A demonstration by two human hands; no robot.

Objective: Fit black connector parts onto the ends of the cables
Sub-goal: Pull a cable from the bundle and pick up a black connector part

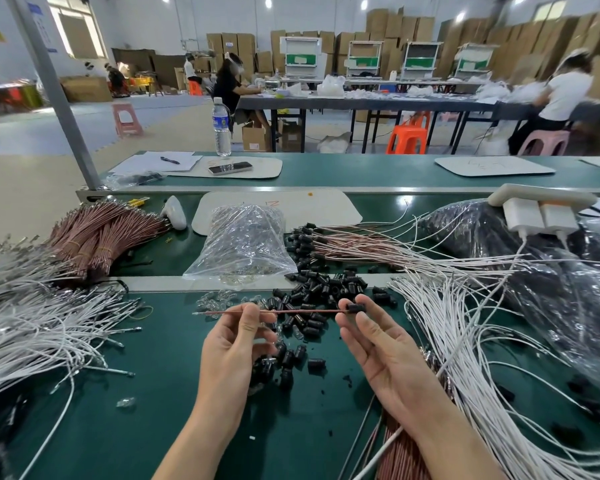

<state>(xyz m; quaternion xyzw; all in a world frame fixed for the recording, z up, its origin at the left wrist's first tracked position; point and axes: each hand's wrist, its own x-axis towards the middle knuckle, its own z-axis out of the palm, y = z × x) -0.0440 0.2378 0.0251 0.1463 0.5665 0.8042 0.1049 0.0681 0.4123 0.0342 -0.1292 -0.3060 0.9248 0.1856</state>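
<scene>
Cable end inside black connector [355, 308] hidden by right hand [378, 344] fingers [362, 301]; seating depth can't be told. Left hand [234, 341] covers part of loose black parts pile [309, 306] beneath. Both forearms cut off at bottom edge. White cables [32, 323] run off left edge, another bunch [482, 358] off bottom right. Dark bag [534, 258] contents unreadable through plastic. Clear bag [243, 240] contents too small to tell. Background workers blurred. Writing on tabletop [153, 393] mats illegible
</scene>
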